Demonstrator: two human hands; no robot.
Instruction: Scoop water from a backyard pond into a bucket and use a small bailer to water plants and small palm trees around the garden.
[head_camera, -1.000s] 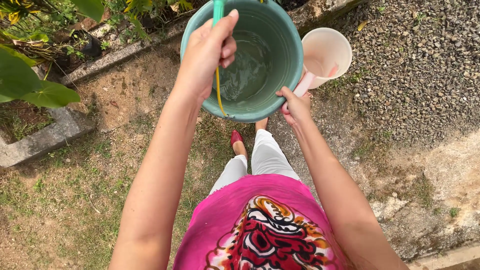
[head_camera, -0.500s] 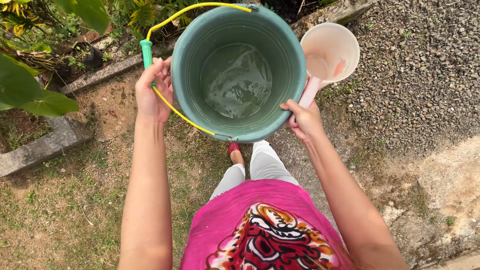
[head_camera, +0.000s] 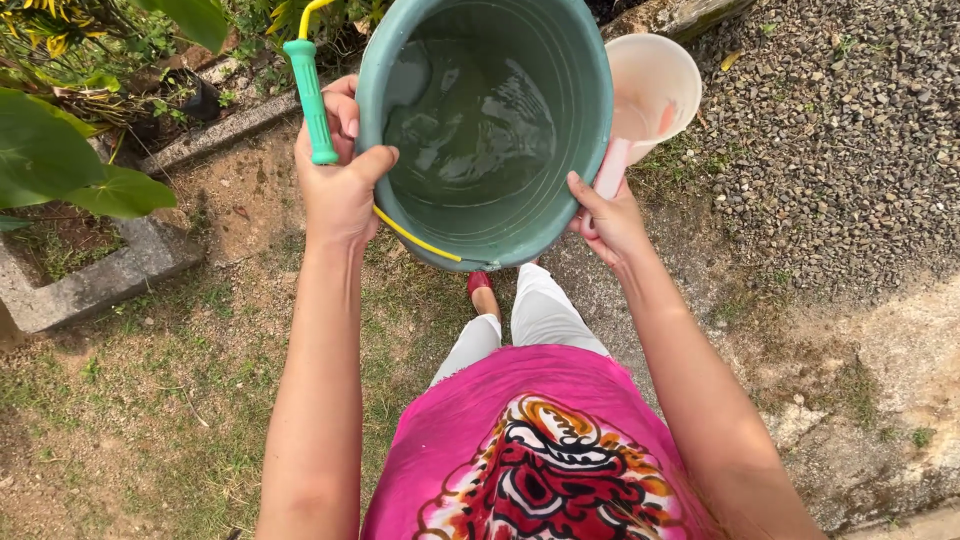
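Over grass, left hand (head_camera: 338, 190) grips bucket (head_camera: 560, 200) rim; right hand (head_camera: 608, 218) holds scoop (head_camera: 655, 85).

The left hand (head_camera: 340, 190) grips the rim of a green bucket (head_camera: 560, 190) holding water; the right hand (head_camera: 608, 220) holds a pale scoop (head_camera: 655, 85) against its right side.

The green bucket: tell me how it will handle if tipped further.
The bucket holds water already pooled toward one wall, so it probably feels heavy and would slosh or spill. Its wall looks stiff where the left hand grips the rim.
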